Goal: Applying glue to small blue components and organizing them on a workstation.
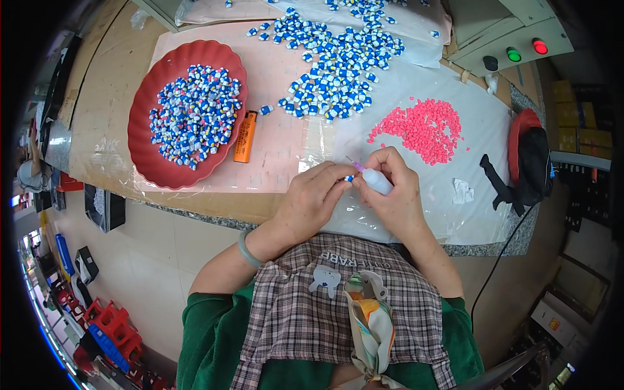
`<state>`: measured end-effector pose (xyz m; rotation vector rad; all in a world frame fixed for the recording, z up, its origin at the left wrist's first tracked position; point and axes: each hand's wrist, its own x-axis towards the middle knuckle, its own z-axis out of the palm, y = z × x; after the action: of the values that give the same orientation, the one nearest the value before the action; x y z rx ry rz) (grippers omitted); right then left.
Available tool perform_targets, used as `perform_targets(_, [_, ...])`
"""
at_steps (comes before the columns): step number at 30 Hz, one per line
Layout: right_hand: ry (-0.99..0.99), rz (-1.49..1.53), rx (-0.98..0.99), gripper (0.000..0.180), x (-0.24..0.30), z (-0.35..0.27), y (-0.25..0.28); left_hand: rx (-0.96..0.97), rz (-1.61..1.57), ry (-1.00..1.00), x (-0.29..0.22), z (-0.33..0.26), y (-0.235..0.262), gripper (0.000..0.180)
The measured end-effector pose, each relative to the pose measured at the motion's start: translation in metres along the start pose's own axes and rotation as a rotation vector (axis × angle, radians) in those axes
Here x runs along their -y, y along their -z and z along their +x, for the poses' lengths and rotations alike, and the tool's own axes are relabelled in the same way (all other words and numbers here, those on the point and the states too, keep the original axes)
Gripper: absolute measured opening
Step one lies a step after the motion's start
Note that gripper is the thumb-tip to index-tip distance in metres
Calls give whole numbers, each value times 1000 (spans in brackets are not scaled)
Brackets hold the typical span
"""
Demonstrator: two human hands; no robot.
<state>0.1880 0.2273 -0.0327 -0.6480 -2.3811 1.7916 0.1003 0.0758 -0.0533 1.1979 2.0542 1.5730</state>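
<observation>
My left hand (pixel 311 200) pinches a tiny blue-and-white piece (pixel 349 179) between thumb and forefinger. In my right hand (pixel 398 195) is a small white squeeze bottle (pixel 377 181) with a purple collar and a thin needle tip, which points up and left close to the piece. Both hands are close together over the front edge of the table. Beyond them lies a pile of small pink pieces (pixel 430 130). A large heap of blue-and-white pieces (pixel 338 65) spreads across the back of the table.
A red scalloped bowl (pixel 140 130) at the left holds many blue-and-white pieces. Beside it lies an orange lighter-like object (pixel 245 138). A scrap of white paper (pixel 463 191) and a black bag-like item (pixel 534 166) lie to the right. Round buttons (pixel 513 54) sit on a grey panel behind.
</observation>
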Motion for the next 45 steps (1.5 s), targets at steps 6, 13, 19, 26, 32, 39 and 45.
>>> perform_targets(6, [132,33,-24,28,-5,7,6,60,-634,405,4,6,11,12])
perform_targets(13, [57,125,-22,23,-17,3,15,-45,-617,457,29,31,33,11])
perform_targets(19, [65,69,-3,14,-17,1,16,-128,287,50,15,69,29,15])
perform_targets(26, [74,35,15,10,-15,-1,16,-64,706,-97,23,79,25,19])
perform_targets(32, [36,75,3,16,-14,-3,22,41,139,214,9,74,36,11])
perform_targets(39, [115,327,-40,20,-5,-5,20,77,-1053,748,-3,37,19,20])
perform_targets(45, [403,31,-110,18,-5,6,15,134,-1087,729,0,22,3,23])
